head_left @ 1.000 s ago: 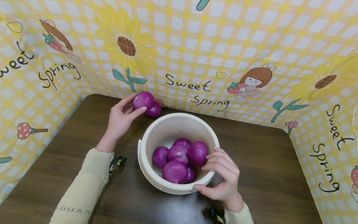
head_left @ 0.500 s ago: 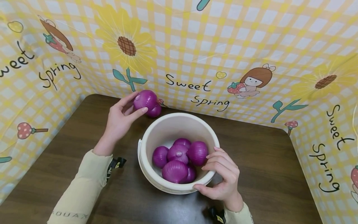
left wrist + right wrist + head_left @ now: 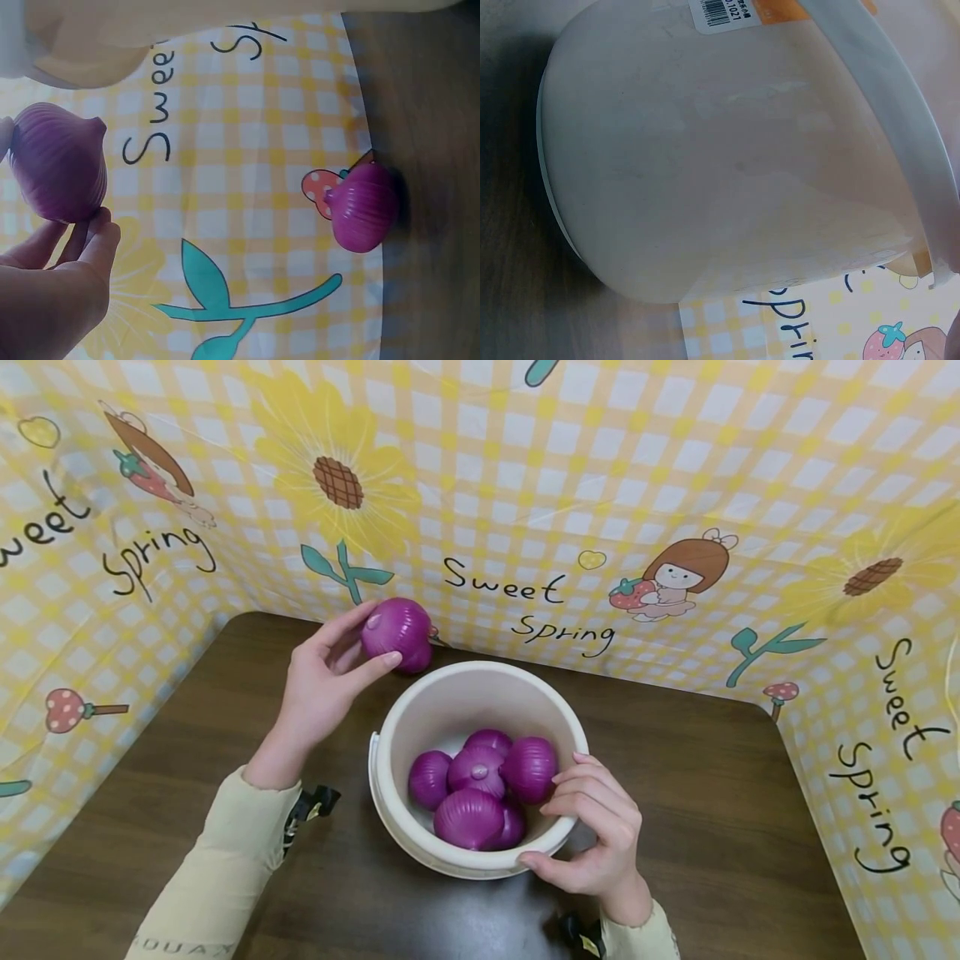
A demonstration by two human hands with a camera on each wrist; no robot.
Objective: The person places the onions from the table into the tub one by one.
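Note:
My left hand (image 3: 318,681) pinches a purple onion (image 3: 396,633) between thumb and fingers, left of the bucket's far rim. In the left wrist view that onion (image 3: 64,161) is held off the table, its pointed tip showing. A second onion (image 3: 365,208) sits at the table's back edge against the cloth; in the head view the held onion partly covers it. The cream bucket (image 3: 480,681) stands upright with several purple onions (image 3: 477,771) inside. My right hand (image 3: 600,831) grips the bucket's right rim, fingers over the edge and thumb at the front.
The dark wooden table (image 3: 697,827) is bordered by a yellow checked cloth (image 3: 487,468) at the back and sides. A white handle (image 3: 375,785) hangs on the bucket's left side. The bucket's wall (image 3: 720,157) fills most of the right wrist view.
My left hand has shifted the held onion slightly right and up, so it hides more of the onion behind. The right hand and the bucket stay in place.

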